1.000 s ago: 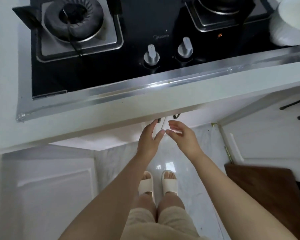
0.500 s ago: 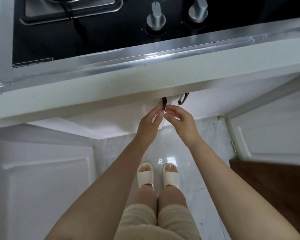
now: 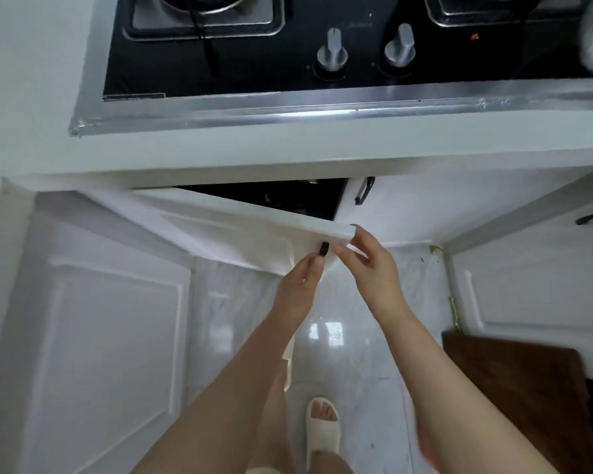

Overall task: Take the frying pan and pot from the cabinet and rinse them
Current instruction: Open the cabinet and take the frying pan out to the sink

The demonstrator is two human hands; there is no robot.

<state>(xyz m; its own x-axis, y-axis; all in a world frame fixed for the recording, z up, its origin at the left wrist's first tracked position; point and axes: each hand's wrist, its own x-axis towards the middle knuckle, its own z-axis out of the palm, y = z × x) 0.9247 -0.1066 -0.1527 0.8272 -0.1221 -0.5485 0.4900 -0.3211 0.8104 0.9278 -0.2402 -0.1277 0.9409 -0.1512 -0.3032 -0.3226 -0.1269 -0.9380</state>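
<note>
Now both hands on the half-open cabinet door (image 3: 240,234): left hand (image 3: 300,285) pinching its handle (image 3: 323,249), right hand (image 3: 370,265) gripping its edge.

The scene is viewed by a single head-worn wide-angle camera, pointed steeply downward from close above the stove (image 3: 322,46) and desk (image 3: 288,148) edge, so that the cabinet door (image 3: 237,230), floor (image 3: 356,354) and forearms below are taken in.
</note>
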